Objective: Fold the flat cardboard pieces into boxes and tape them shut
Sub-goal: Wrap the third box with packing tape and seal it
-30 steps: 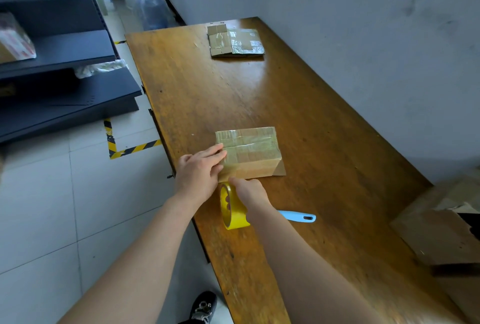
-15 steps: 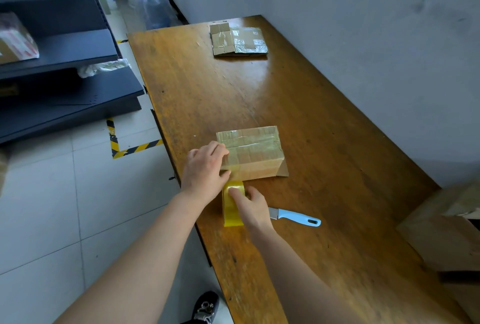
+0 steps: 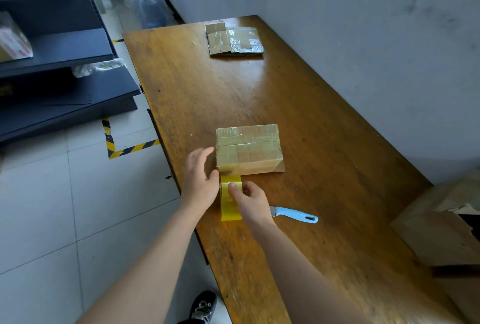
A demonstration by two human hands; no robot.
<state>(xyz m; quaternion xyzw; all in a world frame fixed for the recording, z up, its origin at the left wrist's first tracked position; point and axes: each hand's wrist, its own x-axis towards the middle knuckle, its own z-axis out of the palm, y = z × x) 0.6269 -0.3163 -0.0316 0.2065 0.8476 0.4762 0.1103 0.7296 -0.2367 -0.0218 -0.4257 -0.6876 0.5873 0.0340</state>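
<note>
Far left there's dark shelving (image 3: 65, 45) off beside the tabletop (image 3: 324, 141), not part of this. Then the left hand (image 3: 200, 180): fingers (image 3: 205, 153) loose and only lightly curved, sitting right at the left short end of the box, thumb down by the near-left corner. It's holding nothing. My read is it's there to brace the box so it doesn't slide when the tape gets pulled. It's too blurry to say how firmly it's touching.

Just right of that is the yellow tape roll (image 3: 230, 197), standing on edge right against the box's near side. The right hand (image 3: 250, 202) is wrapped around it, thumb on top and fingers curled around the far side. With the roll held that way, the strip feeds straight onto the near face at the corner.

The box (image 3: 248, 149) sits near the front-left edge of the tabletop, already folded up and shiny with tape on top. Its long axis runs left to right across the view, long side facing the person, so one short end points at the left hand. A small flap corner pokes out at its near-right bottom.

Way at the back lie the flat cardboard pieces (image 3: 233, 40), not yet folded. Right of the right hand is a blue-handled knife (image 3: 296, 215), blade toward the hand, probably for cutting the tape. Far right there's a big carton (image 3: 441, 225).
</note>
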